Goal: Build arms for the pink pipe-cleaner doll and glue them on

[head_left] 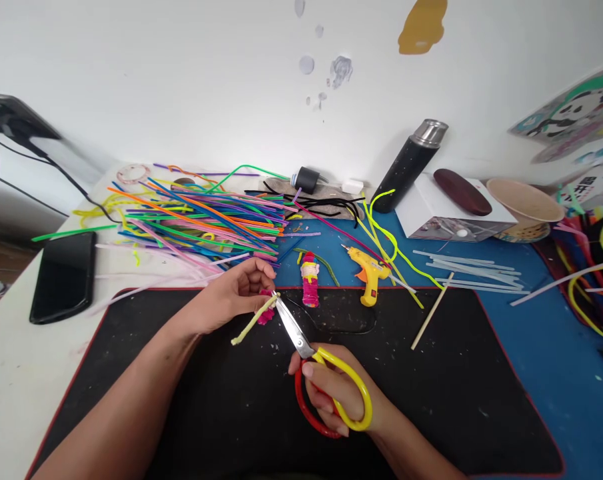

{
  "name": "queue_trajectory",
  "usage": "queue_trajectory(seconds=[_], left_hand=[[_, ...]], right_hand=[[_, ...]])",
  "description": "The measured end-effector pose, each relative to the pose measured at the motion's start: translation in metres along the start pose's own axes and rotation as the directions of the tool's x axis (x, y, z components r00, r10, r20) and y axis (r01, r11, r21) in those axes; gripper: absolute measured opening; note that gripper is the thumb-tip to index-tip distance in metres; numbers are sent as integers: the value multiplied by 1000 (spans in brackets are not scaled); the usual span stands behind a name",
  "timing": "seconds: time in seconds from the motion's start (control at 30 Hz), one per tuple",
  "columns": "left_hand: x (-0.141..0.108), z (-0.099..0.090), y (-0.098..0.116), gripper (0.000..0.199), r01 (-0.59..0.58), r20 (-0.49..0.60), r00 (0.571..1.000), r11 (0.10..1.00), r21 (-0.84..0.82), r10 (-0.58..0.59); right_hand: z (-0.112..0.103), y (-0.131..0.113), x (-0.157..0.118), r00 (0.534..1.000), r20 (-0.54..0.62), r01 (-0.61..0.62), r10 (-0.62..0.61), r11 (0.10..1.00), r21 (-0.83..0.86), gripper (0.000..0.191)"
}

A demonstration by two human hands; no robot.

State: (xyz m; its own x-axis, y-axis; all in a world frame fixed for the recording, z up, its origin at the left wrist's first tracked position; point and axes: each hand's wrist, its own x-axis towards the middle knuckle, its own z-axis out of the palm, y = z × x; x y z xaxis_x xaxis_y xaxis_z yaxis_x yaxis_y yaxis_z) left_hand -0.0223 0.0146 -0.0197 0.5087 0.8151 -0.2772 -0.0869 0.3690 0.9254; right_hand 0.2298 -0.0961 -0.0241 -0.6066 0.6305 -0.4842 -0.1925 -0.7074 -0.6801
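My left hand (pixel 241 293) pinches a small magenta fuzzy piece (pixel 266 316) with a pale yellow-green pipe cleaner (pixel 251 327) sticking out of it toward the lower left. In my right hand (pixel 338 387) is a pair of scissors (pixel 294 330) with one red and one yellow handle. The blade tips reach the pipe cleaner's upper end, close to my left fingertips. Just beyond the scissors, a magenta pipe-cleaner figure (pixel 310 283) with a pale and yellow band lies on the mat. How far the magenta piece extends behind my fingers is hidden.
A yellow glue gun (pixel 368 273) lies right of the figure, its cord on the black mat (pixel 456 400). Behind lies a heap of coloured pipe cleaners (pixel 206 220). A wooden stick (pixel 432 311), glue sticks (pixel 474 270), a black thermos (pixel 406 167) and a phone (pixel 64 277) surround the work area.
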Motion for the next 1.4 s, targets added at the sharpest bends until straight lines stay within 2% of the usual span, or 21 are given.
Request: queue_trajectory(seconds=[0.23,0.43,0.67,0.97,1.23,1.4], left_hand=[[-1,3,3,35,-27,-10,1000,1000,-16,27],[-1,3,3,35,-38,-10,999,999,-31,37],[-2,3,4,34,-31,-1,1000,999,-41,31],[-2,3,4,36,-37,22,999,997,-65,39],[-2,2,4,35,-44,33,998,998,-53,46],[-3,2,2,36,-43,48,998,998,-40,45]], right_hand=[[-1,-1,1,997,54,44,-46,999,28,47],[-5,2,1,989,124,73,-75,997,21,54],[-8,5,4,974,225,-34,29,999,17,73],[-11,8,8,946,320,-90,50,990,110,83],[-10,2,9,939,338,-124,72,983,136,86],[-11,7,10,949,315,-71,29,990,125,87]])
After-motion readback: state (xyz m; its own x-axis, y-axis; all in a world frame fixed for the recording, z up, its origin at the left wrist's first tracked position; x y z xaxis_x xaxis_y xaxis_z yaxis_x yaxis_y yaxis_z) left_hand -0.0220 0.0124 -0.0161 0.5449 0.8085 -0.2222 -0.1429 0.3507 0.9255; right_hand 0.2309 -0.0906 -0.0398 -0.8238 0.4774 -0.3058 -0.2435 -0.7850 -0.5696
